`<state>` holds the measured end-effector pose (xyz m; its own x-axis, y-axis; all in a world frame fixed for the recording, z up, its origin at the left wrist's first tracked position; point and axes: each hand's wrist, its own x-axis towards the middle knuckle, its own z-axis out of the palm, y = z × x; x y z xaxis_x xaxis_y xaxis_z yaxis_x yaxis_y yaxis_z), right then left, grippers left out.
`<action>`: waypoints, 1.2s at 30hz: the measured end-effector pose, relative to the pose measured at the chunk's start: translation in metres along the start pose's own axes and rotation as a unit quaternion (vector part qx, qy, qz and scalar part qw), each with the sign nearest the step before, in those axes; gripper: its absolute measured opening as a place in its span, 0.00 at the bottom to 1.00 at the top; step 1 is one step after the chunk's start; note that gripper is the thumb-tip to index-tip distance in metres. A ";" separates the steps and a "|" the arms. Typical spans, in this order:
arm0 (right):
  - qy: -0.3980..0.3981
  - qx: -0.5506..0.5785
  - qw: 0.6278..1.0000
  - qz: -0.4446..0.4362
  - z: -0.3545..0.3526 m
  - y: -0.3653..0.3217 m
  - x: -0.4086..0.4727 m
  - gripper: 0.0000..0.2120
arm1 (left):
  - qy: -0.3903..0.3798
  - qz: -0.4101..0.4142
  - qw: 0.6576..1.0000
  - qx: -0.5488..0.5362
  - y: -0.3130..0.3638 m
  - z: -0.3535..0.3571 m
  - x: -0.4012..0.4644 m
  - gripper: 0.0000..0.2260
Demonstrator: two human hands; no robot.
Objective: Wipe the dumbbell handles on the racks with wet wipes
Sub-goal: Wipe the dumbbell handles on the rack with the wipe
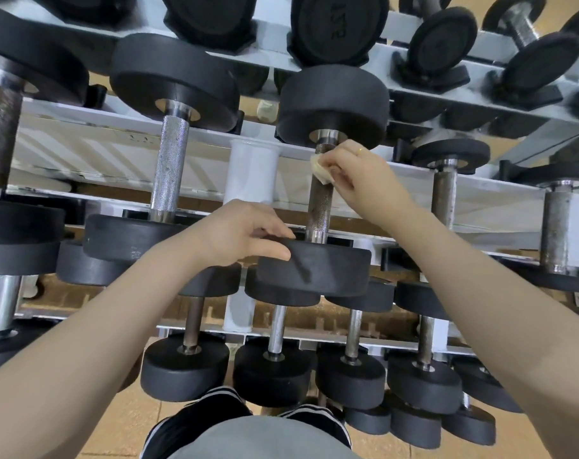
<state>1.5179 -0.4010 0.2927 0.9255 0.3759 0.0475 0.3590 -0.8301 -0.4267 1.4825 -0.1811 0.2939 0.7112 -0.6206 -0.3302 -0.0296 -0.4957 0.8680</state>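
Two bare hands work at a white-painted metal dumbbell rack (195, 132) whose tiers run across the whole frame, loaded with black rubber-headed dumbbells. At the far left edge a thick, dull, rust-toned handle (0, 134) stands between large black heads. Just right of it, in the upper left of centre, a bright knurled chrome handle (168, 164) runs from a round black head above to another below. A white cylindrical rack post (253, 173) stands at the centre of the frame. Below it, the left hand (245, 231) rests on the near black rubber head (317, 270) of the dumbbell being cleaned, fingers curled over the top rim and thumb lying along its side, steadying it. The dark knurled handle (321, 207) of that dumbbell rises from this head toward the far head (334, 104) in the upper middle. The right hand (357, 170), wearing a thin gold ring, pinches a small crumpled pale wet wipe (319, 167) against the upper part of this handle, close under the far head. To the right, smaller dumbbells with grey worn handles (445, 190) sit on the same tier, and more small ones fill the bottom tier. At the bottom centre, a grey shirt and black striped trousers show above a tan tiled floor (129, 422).
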 end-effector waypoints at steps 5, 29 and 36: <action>-0.118 0.050 0.991 -0.037 0.000 -0.008 -0.031 0.09 | 0.007 -0.004 1.000 -0.024 0.000 0.000 0.000 0.15; -0.220 0.570 0.664 0.431 0.040 0.019 -0.007 0.16 | 0.006 0.007 1.000 0.025 0.000 0.001 -0.002 0.14; -0.196 0.269 0.865 0.375 -0.002 0.015 -0.014 0.08 | 0.005 0.000 1.000 0.021 0.001 0.000 -0.002 0.13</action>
<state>1.5111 -0.4195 0.2876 0.7238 0.0131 -0.6899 -0.5301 -0.6294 -0.5681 1.4810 -0.1801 0.2957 0.7184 -0.6145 -0.3261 -0.0588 -0.5207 0.8517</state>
